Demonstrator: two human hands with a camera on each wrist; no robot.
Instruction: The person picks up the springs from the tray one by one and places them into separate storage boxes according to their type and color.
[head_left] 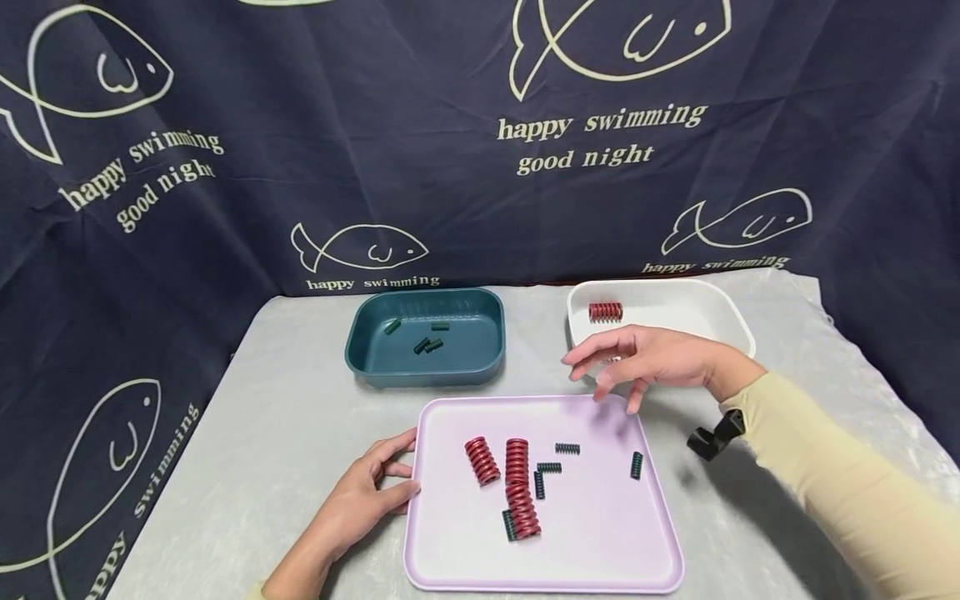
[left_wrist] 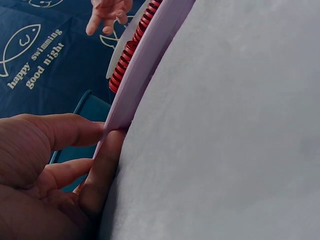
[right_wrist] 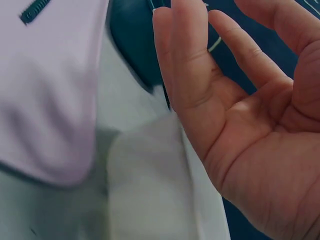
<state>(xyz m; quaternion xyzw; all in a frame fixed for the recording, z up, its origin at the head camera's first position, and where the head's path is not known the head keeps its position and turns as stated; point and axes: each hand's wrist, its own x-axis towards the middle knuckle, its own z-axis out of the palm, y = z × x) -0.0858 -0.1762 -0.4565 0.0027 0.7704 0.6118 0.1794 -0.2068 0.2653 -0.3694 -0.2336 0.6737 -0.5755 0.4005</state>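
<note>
My left hand (head_left: pixel 367 492) pinches the left rim of a lilac tray (head_left: pixel 600 546); in the left wrist view, fingers lie on both sides of that rim (left_wrist: pixel 119 117). On the tray are three thick red springs, one apart (head_left: pixel 482 460) and two end to end (head_left: pixel 517 461). Several small dark green springs (head_left: pixel 567 448) lie to their right, and another (head_left: pixel 510 525) sits against the lower red one. Over the gap between the tray and a white bin (head_left: pixel 697 308) hovers my right hand (head_left: pixel 648 358), fingers spread and loosely bent, holding nothing.
A teal bin (head_left: pixel 423 379) behind the tray contains several small green springs (head_left: pixel 440 327). Inside the white bin lies a red spring (head_left: pixel 605 312); my right hand covers part of that bin. A navy curtain (head_left: pixel 465 192) with fish prints hangs behind the grey-covered table (head_left: pixel 292 400).
</note>
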